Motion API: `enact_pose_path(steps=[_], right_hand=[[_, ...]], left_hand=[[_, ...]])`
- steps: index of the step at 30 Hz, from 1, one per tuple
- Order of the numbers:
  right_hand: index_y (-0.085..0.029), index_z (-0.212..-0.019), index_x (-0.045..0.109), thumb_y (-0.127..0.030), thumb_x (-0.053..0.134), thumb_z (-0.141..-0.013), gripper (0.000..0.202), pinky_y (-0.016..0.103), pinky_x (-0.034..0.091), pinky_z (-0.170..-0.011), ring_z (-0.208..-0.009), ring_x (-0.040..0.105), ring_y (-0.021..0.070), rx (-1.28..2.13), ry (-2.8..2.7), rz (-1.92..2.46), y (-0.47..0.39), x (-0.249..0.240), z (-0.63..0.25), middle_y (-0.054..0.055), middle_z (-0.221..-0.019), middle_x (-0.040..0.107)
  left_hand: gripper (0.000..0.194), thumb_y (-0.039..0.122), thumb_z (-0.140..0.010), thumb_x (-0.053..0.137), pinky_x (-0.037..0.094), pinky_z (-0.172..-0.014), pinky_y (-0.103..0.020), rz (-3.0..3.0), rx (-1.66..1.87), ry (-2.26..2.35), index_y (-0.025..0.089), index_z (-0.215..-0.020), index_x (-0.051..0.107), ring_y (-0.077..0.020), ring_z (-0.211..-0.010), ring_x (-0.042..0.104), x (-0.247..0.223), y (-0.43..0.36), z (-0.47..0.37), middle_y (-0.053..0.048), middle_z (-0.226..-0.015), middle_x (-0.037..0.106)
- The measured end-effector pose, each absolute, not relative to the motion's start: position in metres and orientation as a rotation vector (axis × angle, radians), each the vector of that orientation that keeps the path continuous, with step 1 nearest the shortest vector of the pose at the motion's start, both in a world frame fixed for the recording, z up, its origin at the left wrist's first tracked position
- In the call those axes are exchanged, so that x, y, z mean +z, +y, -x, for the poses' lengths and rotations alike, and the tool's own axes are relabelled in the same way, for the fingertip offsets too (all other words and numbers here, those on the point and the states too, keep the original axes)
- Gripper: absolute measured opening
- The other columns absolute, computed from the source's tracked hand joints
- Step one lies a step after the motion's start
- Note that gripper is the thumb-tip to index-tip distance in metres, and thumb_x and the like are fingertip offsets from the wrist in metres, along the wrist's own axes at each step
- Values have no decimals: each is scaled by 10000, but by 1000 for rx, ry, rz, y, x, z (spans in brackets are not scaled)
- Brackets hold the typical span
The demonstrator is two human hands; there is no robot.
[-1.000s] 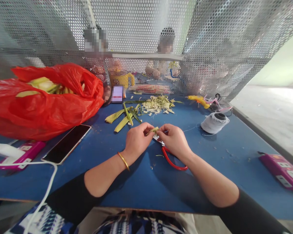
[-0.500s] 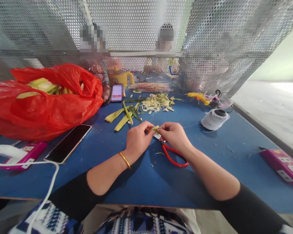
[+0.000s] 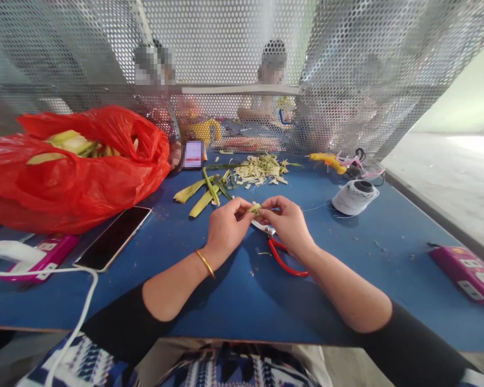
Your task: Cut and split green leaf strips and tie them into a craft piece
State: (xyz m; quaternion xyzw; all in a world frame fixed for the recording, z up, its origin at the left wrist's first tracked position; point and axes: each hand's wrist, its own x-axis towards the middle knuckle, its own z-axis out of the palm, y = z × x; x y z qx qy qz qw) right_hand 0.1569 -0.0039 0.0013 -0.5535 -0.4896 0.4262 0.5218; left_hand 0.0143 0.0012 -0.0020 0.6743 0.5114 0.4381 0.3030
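Between my two hands is a small piece of pale green leaf, pinched from both sides above the blue table. My left hand, with a gold bangle at the wrist, closes its thumb and fingers on the piece's left end. From the right, my right hand pinches the other end; its lower fingers are curled. Under the hands lie red-handled scissors, their blades partly hidden. Just beyond are several longer leaf strips and a heap of cut leaf bits.
A red plastic bag of leaf pieces stands left, by a dark phone and a purple power strip with a white cable. On the right are a thread spool, a yellow tool and another purple strip. Perforated metal stands behind; people sit beyond it.
Both hands have shifted slightly, and the leaf piece is turned between the fingers. My right hand has risen a little, so more of the scissors' blades and pivot shows.
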Motion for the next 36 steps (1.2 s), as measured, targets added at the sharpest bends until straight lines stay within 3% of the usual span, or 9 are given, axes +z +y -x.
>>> enact_pose_path(steps=[8,12,16,19,23,30,36], right_hand=[[-218,-797,565,-246,693,-636,207,285,527,-629,-604,625,134,877,-1270,1221,-6,1,-158,-48,-651,621],[-193,-819,616,-249,756,-588,276,276,512,-586,-547,608,132,1138,-1217,1273,-5,13,-163,-66,-566,584],[-174,-682,631,-349,772,-624,232,262,482,-553,-527,582,116,1346,-1191,1335,-3,18,-169,-4,-580,642],[-184,-600,619,-354,699,-692,209,258,404,-520,-483,472,95,1137,-1309,1383,-1,14,-171,-29,-510,570],[-191,-593,664,-283,667,-680,127,269,394,-604,-606,495,113,766,-1489,1383,0,8,-170,-16,-640,607],[-191,-604,637,-324,644,-700,164,273,352,-562,-559,456,118,776,-1403,1437,-2,0,-163,-37,-555,541],[-200,-629,621,-358,624,-716,180,270,378,-572,-580,463,126,804,-1403,1400,0,-4,-162,-29,-584,540]], left_hand=[[85,93,-759,691,469,-587,-216,-1525,1187,1178,173,-780,674,-113,-573,631,-3,8,-15,30,-614,675],[89,86,-762,678,490,-582,-212,-1511,1086,1093,170,-791,688,-105,-551,614,-2,9,-14,36,-591,654],[71,138,-737,740,528,-587,-229,-1413,984,1044,159,-775,684,-108,-554,622,-2,11,-12,20,-615,667],[90,160,-718,769,526,-567,-217,-1333,856,1039,151,-772,697,-96,-533,609,1,10,-11,13,-594,659],[78,156,-729,713,504,-542,-199,-1282,670,963,153,-658,680,-76,-491,571,6,9,-7,22,-550,610],[139,237,-643,796,529,-573,-236,-1249,597,846,161,-642,679,-79,-499,543,5,12,-2,34,-559,584],[344,420,-642,852,566,-636,-274,-1174,592,834,159,-633,628,-71,-497,539,5,9,-5,39,-569,578]])
